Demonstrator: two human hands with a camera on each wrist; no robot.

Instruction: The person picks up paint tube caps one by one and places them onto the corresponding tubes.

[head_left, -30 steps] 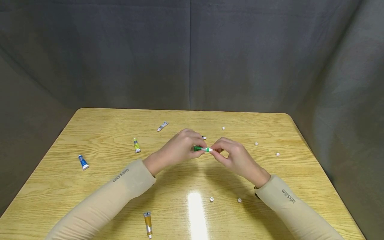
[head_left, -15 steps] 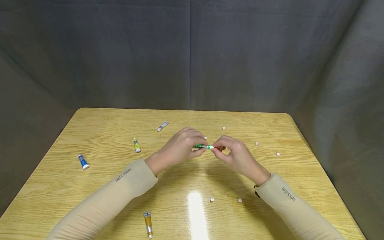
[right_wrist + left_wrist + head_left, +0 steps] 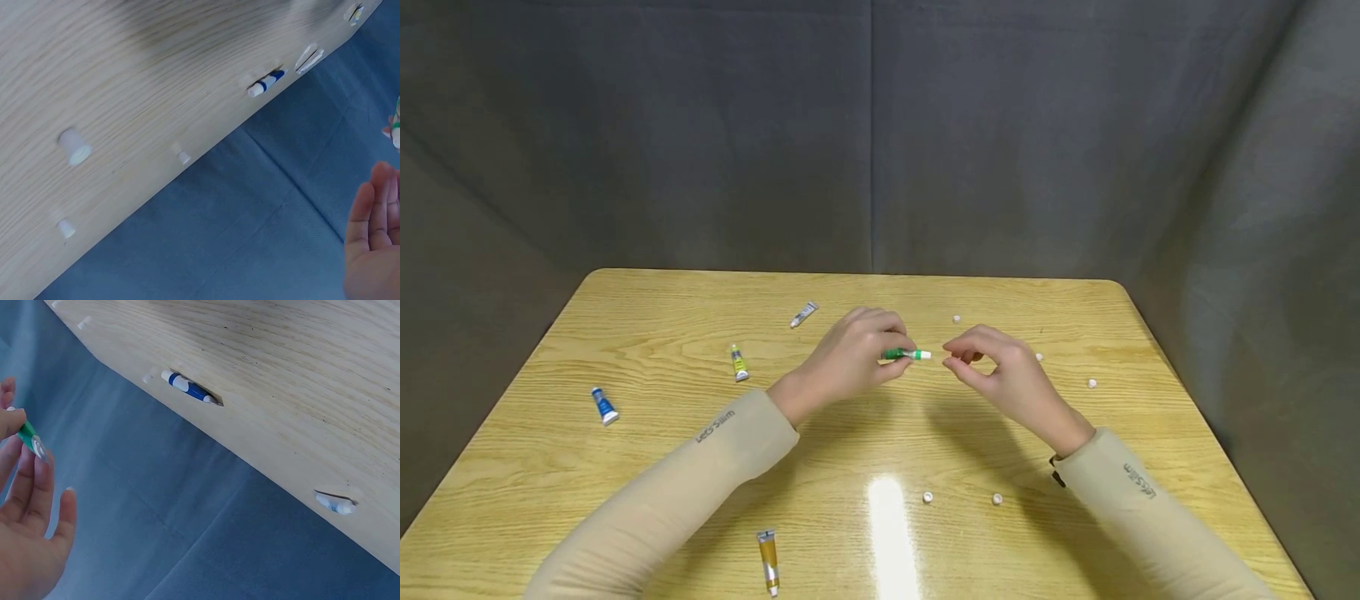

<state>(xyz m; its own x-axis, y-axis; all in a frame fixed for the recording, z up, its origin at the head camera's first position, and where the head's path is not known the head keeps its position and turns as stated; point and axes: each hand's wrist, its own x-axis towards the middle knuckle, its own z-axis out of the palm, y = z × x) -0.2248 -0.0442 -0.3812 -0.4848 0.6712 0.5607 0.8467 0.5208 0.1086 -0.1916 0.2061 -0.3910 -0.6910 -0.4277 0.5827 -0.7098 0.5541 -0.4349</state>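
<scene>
L hand [image 3: 859, 350] pinches green tube [image 3: 917, 355], its white end [image 3: 927, 355] twd R hand [image 3: 1003, 367], whose thumb & fingertips sit slightly apart, nothing seen btwn. Prob. light, soft tube; best held nr stiffer end.

Apparently a curtained-off workspace: dark grey drapes [image 3: 700, 142] hang behind and beside a wood-grain table [image 3: 662, 312].

- Here on the left sleeve [image 3: 700, 467], near the cuff, dark slanting letters: "Let's Slim", and we can just read it!
- Across to the right sleeve [image 3: 1138, 482], and it's the same brand, "Let's Slim", again by the cuff.
- The green tube [image 3: 895, 354], blue tube [image 3: 605, 406] and yellow tube [image 3: 740, 363]? Labels too small to read.
</scene>
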